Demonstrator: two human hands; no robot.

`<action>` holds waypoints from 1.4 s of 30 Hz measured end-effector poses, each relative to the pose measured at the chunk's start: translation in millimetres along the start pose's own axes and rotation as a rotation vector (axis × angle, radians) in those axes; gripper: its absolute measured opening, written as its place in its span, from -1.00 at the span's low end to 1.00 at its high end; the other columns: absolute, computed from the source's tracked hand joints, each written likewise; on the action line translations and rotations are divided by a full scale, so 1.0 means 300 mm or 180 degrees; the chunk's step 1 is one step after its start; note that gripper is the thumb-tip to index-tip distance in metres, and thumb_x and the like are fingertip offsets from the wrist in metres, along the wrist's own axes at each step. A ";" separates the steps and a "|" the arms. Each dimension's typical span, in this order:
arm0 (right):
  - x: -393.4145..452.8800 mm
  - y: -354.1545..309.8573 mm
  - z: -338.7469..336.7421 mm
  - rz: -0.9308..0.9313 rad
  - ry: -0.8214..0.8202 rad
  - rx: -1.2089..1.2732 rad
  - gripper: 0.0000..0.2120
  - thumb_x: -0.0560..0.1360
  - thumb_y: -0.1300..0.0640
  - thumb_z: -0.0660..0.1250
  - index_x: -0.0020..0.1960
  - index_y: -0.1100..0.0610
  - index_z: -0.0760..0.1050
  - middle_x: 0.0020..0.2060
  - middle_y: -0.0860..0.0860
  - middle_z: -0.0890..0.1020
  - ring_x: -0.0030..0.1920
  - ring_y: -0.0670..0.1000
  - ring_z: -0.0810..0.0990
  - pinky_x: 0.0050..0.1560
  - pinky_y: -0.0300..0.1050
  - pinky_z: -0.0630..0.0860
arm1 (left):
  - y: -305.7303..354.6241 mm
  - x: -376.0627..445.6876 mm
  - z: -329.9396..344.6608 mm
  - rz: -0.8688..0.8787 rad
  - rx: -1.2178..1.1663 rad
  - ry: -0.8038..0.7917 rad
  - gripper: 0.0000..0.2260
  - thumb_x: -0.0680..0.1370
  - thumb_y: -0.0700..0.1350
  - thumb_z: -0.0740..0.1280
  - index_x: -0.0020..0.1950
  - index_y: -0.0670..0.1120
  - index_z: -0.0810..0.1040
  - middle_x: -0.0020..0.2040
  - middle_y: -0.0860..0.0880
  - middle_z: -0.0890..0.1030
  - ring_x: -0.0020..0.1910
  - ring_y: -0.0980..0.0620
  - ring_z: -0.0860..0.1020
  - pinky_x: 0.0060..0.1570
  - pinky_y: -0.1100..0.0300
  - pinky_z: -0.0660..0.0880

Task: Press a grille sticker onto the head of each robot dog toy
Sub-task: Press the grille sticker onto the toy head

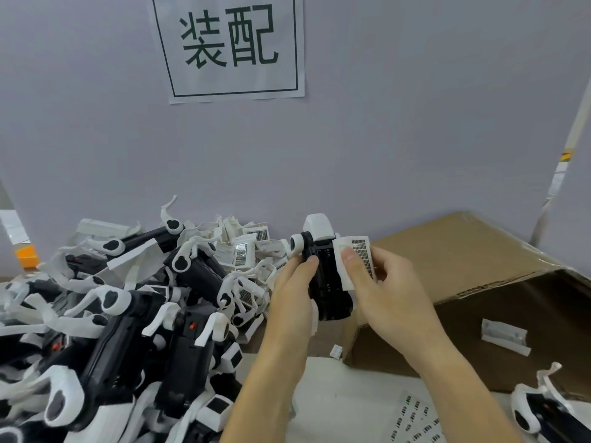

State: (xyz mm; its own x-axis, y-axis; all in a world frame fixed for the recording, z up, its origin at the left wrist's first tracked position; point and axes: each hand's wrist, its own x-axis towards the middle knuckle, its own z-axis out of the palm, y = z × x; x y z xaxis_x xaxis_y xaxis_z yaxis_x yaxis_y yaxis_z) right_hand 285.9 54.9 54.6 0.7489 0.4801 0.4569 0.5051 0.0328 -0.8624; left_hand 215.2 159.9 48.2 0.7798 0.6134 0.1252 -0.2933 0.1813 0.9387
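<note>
A black-and-white robot dog toy (323,273) is held in the air above the worktop (345,398), between the heap of toys on the left and the cardboard box (473,270) at the right edge. Its long axis runs nearly straight away from the person, the white head end pointing to the far wall and the black body toward the wrists.

The left hand (295,290) grips the toy's left flank, fingers curled round the black body, forearm rising from the near edge. The right hand (380,286) comes in from the right, its forearm slanting up from the near right corner; its thumb and fingers pinch a white sticker sheet (355,260) printed with dark grille patterns, held against the toy's right side.

The pile of robot dog toys (128,314) covers the worktop's left half. Another sheet of small printed stickers (415,420) lies flat by the near edge, and one more toy (540,414) sits at the near right corner. A paper sign (228,46) hangs on the wall.
</note>
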 end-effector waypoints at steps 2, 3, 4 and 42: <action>-0.002 -0.006 0.002 -0.0031 -0.0036 -0.0065 -0.72 0.61 -0.11 0.26 -0.03 0.04 0.65 -0.18 -0.03 0.72 -0.14 -0.04 0.69 -0.16 -0.03 0.64 | -0.001 0.001 -0.005 -0.0025 -0.0035 0.0028 -0.75 0.68 -0.05 0.21 0.15 0.07 0.69 0.04 0.00 0.73 0.09 -0.01 0.67 0.14 -0.08 0.59; -0.003 -0.006 0.002 -0.0066 -0.0023 -0.0107 -0.75 0.61 -0.10 0.27 0.00 0.03 0.62 -0.18 -0.04 0.71 -0.15 -0.07 0.68 -0.21 -0.09 0.63 | -0.003 0.003 -0.008 -0.0032 -0.0055 0.0051 -0.75 0.68 -0.04 0.21 0.15 0.07 0.69 0.05 -0.01 0.73 0.12 -0.02 0.66 0.18 -0.11 0.58; -0.003 -0.004 0.003 -0.0078 0.0025 -0.0136 -0.80 0.60 -0.10 0.28 0.05 0.00 0.58 -0.16 -0.07 0.70 -0.14 -0.12 0.67 -0.23 -0.16 0.61 | -0.004 0.004 -0.010 -0.0034 -0.0073 0.0059 -0.76 0.68 -0.04 0.21 0.14 0.08 0.69 0.05 -0.01 0.73 0.13 -0.03 0.65 0.20 -0.13 0.57; -0.003 -0.029 -0.040 -0.0294 -0.0618 -0.0467 -0.83 0.60 0.03 0.36 0.14 -0.09 0.68 -0.12 -0.26 0.72 -0.08 -0.18 0.65 -0.09 -0.35 0.55 | -0.006 -0.005 -0.007 0.0291 -0.0194 -0.0205 -0.73 0.57 0.03 0.30 0.21 0.00 0.65 -0.02 0.00 0.75 -0.05 0.04 0.72 -0.15 0.09 0.69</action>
State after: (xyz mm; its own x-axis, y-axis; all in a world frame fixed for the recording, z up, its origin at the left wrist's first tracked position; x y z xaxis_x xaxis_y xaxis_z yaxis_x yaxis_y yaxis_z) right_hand 285.8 43.7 64.3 0.6076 0.6406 0.4696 0.6349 -0.0364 -0.7717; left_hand 213.5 160.2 45.7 0.7816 0.5792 0.2316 -0.3963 0.1744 0.9014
